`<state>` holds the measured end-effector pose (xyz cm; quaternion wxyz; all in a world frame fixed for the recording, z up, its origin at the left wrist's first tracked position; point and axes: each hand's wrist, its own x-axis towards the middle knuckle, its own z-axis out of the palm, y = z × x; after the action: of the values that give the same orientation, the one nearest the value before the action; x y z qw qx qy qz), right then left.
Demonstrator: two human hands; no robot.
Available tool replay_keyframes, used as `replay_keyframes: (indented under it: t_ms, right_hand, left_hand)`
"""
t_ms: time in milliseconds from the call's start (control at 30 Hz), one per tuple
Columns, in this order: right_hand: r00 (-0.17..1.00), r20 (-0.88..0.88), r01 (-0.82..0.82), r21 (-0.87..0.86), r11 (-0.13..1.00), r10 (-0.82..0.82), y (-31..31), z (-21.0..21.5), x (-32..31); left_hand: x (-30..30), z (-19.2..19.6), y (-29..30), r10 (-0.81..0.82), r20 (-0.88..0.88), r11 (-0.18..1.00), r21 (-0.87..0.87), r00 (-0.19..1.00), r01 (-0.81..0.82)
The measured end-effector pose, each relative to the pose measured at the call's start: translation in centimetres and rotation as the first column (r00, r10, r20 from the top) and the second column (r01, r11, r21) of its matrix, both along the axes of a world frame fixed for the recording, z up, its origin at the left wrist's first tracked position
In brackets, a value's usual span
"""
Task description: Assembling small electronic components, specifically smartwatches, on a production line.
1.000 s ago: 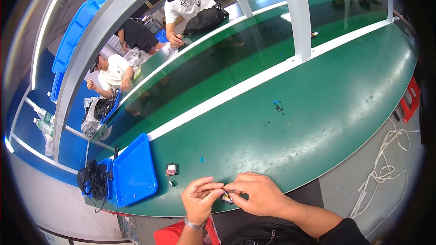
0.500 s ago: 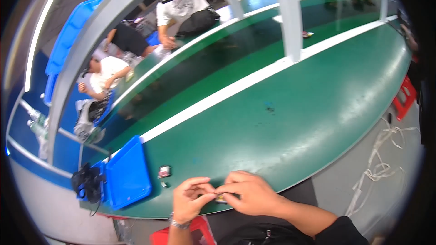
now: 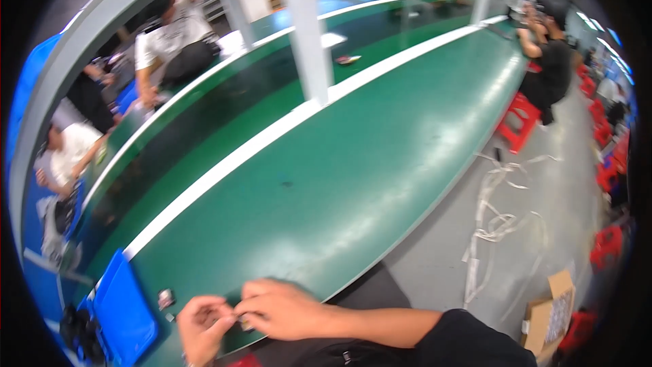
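At the near edge of the green table (image 3: 339, 183), my left hand (image 3: 202, 326) and my right hand (image 3: 282, 309) meet fingertip to fingertip. Both are closed in a pinch; whatever they grip is too small and blurred to name. Below the right fingers a small yellowish and pale object (image 3: 246, 325) shows in part, and I cannot tell whether it is held or lies on the table. Left of my hands is a small red-and-white packet (image 3: 166, 298), with a tiny pale piece (image 3: 170, 317) beside it.
A blue tray (image 3: 125, 312) stands at the left, next to a black bundle (image 3: 78, 333). A grey post (image 3: 305, 34) rises from the white divider. White cords (image 3: 492, 228), a cardboard box (image 3: 549, 316) and a red stool (image 3: 519, 122) are on the right. Several people sit around.
My view has swung to the right, so the table things appear further left. A person at the far right, red stools and a cardboard box have come into sight. Both hands keep their pinch.
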<state>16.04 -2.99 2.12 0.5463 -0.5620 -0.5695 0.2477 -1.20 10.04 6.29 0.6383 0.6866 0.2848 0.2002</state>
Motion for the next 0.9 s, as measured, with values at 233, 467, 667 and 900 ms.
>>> replay_keyframes:
  t_ms: [233, 467, 667, 900]
  right_hand:
    - [0.998, 0.028, 0.055, -0.067, 0.996, -0.053, -1.0, 0.3, 0.9]
    - [1.0, 0.021, 0.022, -0.091, 0.996, -0.02, -0.6, 0.9, 0.6]
    - [0.999, 0.053, 0.01, -0.082, 0.997, -0.006, -0.6, 0.9, 0.7]
    - [1.0, 0.008, 0.027, -0.089, 0.996, -0.026, -0.9, 1.1, 0.7]
  left_hand:
    - [1.1, -1.4, -0.6, -0.045, -0.002, 0.998, -0.037, 0.999, 0.045]
    - [0.4, -0.8, -0.4, -0.106, 0.086, 0.994, 0.011, 0.991, 0.105]
    - [0.3, -1.6, -0.5, -0.122, 0.117, 0.993, 0.009, 0.986, 0.122]
    - [0.2, -1.0, -1.0, -0.083, 0.1, 0.993, 0.088, 0.992, 0.074]
